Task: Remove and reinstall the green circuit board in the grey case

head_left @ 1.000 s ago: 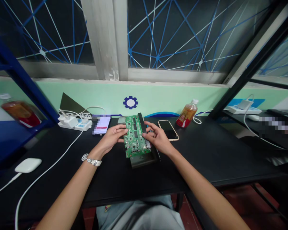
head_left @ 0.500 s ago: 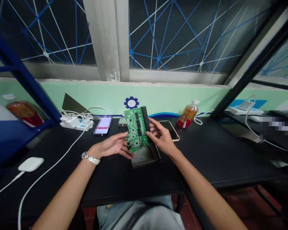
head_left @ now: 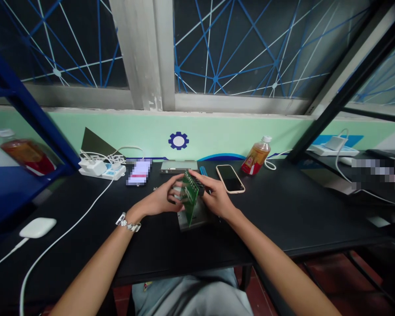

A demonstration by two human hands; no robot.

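A green circuit board [head_left: 191, 199] stands steeply tilted, its edge toward me, above a grey metal casing [head_left: 200, 217] on the black table. Along its top right runs a black connector strip. My right hand [head_left: 215, 193] grips the board at that strip, thumb near its top corner. On the other side, my left hand [head_left: 167, 195] is curled against the board's left face, its fingers slightly blurred. A bracelet [head_left: 127, 222] is on my left wrist.
Behind lie a flat metal part [head_left: 178, 166], a blue tool [head_left: 203, 172], a dark phone [head_left: 231, 178] and a lit phone [head_left: 139, 171]. A drink bottle [head_left: 256, 156] stands back right. Left are a power strip [head_left: 102, 169], a white case [head_left: 38, 228] and cables.
The board has turned from showing its chip-covered face to standing nearly edge-on. My left hand has moved round to its left face, and my right hand's grip has shifted slightly.
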